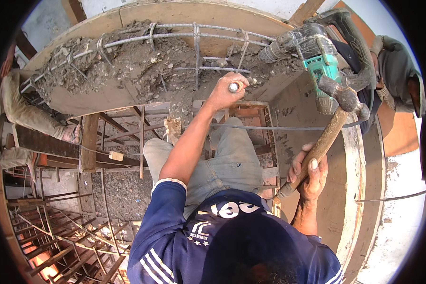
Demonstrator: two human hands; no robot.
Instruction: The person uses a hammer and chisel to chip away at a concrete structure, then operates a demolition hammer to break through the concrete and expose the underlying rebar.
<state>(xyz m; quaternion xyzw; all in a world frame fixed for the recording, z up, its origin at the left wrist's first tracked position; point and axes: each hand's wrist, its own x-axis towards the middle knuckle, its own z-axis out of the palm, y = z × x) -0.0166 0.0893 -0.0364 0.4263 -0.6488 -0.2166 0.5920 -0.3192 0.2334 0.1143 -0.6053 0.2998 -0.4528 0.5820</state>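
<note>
My left hand (227, 93) is closed around a metal chisel (233, 87), whose round end points up toward me. It is held over the edge of a broken, grey concrete beam (137, 66) with bare rebar (197, 57) along it. The chisel's lower end is hidden by my fist. Over on the right, my right hand (310, 173) grips the wooden handle of a hammer (327, 135). The dirty steel hammer head is raised, apart from the chisel, and in the picture overlaps a teal and black power hammer (323, 66).
A black cable (288, 128) runs across in front of my knees. Another person (397, 71) is at the far right, and a person's bare foot (72, 134) rests on timber at left. Wooden props and scaffolding (57, 236) stand below me. A plywood form board (355, 184) runs along my right.
</note>
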